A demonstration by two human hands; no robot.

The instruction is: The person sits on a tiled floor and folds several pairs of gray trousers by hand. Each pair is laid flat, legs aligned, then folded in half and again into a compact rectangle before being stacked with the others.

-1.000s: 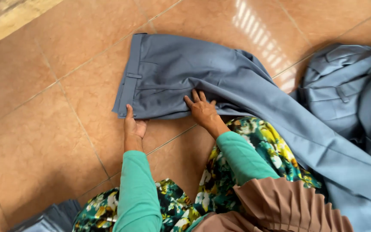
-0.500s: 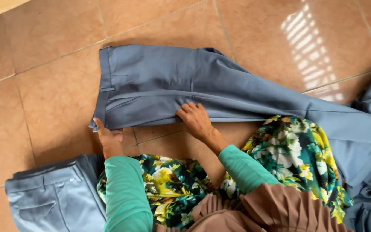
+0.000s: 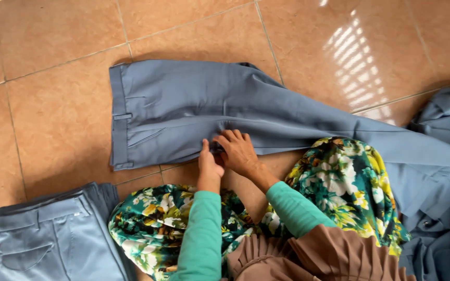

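Grey-blue trousers lie flat on the tiled floor, a folded pair nearby; the right hand and left hand both pinch the crotch seam, best pulled taut so the legs align
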